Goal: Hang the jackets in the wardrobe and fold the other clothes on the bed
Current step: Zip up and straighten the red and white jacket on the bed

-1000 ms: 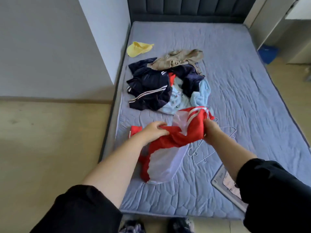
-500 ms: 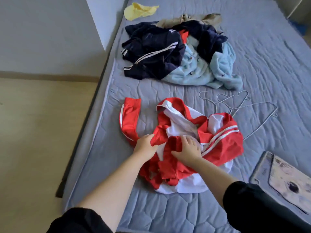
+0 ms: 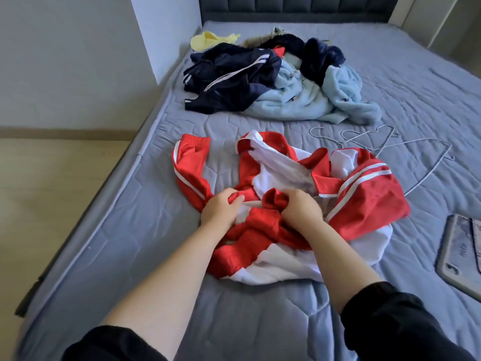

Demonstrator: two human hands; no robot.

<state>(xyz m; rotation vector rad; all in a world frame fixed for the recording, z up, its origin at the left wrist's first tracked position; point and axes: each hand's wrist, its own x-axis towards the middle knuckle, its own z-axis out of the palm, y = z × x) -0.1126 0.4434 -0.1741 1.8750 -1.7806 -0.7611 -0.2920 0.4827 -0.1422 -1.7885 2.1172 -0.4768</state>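
Both hands at frame centre, low on the bed (image 3: pixel 125 246). Left hand (image 3: pixel 221 208) fingers curled, pinching red cloth; right hand (image 3: pixel 299 207) fisted on a bunched fold. Jacket (image 3: pixel 364 199) lies crumpled, lining up, probably being sorted for hanging. Hangers (image 3: pixel 385 144) at 2 o'clock, near to hand. Pile (image 3: pixel 273 82) at 12 o'clock, untouched.

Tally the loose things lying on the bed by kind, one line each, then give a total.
Red-and-white jacket, gripped by left hand and right hand: 1
Pile of clothes, too tangled to count: 1
Yellow item: 1
Wire hangers: at least 2
Tablet: 1
Total: at least 6
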